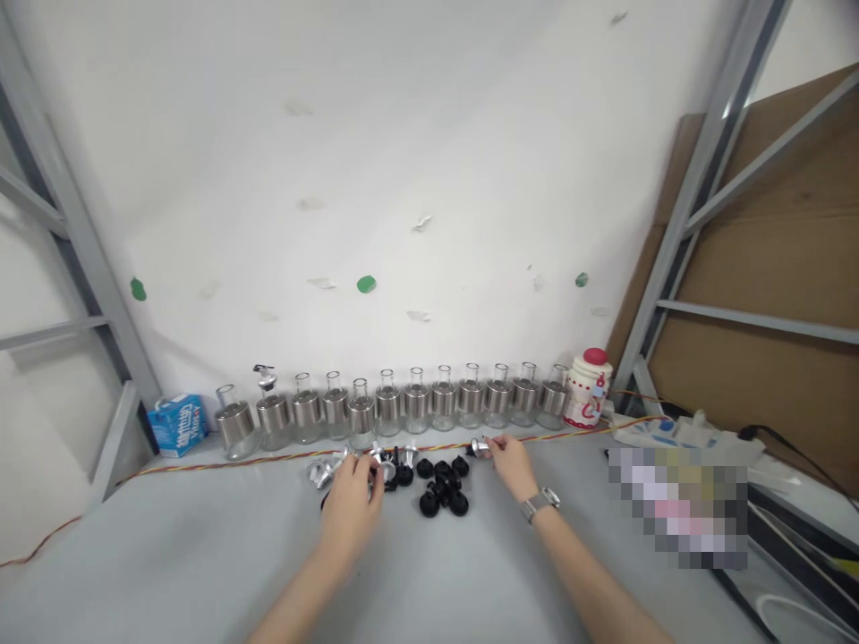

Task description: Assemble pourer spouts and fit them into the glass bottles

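Note:
My right hand (511, 467), with a watch on its wrist, pinches a silver bottle stopper (479, 447) with a black end, held low over the table behind the black parts. My left hand (352, 503) is closed, its fingers curled down among a pile of silver stoppers (320, 470); what they grip is hidden. Between the hands lies a cluster of round black caps (443, 487). Behind them stands a row of clear glass bottles (416, 398) with metal bands. One bottle (273, 419), second from the left, carries a silver stopper (267, 379) with a black top.
A blue and white carton (178, 425) stands at the left end of the row, a white jar (587, 389) with a red lid at the right. A twisted red-yellow wire (268, 457) crosses the grey table (201, 537). White power strips (691, 438) and a blurred-out object (677, 510) lie at right.

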{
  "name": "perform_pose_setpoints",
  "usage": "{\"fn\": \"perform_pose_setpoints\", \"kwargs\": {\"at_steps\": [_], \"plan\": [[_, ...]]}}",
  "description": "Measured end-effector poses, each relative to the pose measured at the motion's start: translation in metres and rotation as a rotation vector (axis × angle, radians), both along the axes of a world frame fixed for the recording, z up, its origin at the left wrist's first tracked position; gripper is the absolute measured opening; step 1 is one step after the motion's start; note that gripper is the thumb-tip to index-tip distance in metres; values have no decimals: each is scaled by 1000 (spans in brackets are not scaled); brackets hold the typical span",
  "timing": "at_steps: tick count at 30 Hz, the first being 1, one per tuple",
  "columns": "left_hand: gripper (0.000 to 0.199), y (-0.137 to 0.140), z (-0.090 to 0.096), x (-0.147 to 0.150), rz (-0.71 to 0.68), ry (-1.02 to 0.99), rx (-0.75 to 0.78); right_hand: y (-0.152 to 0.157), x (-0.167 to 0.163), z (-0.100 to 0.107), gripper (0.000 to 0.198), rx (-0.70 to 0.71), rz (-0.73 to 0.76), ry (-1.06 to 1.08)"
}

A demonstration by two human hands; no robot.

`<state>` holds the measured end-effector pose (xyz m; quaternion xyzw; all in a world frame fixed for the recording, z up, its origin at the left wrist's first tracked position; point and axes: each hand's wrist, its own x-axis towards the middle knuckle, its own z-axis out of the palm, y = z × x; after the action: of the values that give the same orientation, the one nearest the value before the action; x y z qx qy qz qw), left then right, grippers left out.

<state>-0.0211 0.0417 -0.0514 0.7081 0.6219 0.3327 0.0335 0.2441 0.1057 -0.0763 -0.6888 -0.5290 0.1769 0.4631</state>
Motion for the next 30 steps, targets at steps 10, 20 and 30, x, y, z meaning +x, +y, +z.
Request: {"fn": "perform_pose_setpoints", "kwargs": {"at_steps": [10, 20, 30], "plan": [[23, 2, 9, -12, 151, 68, 33, -15, -28, 0, 24, 80, 285, -232], [42, 8, -16, -5, -177, 378, 66, -21, -34, -5, 12, 136, 239, -279], [31, 7, -23, 5, -98, 456, 104, -51, -65, 34, 28, -77, 554, 820]]}}
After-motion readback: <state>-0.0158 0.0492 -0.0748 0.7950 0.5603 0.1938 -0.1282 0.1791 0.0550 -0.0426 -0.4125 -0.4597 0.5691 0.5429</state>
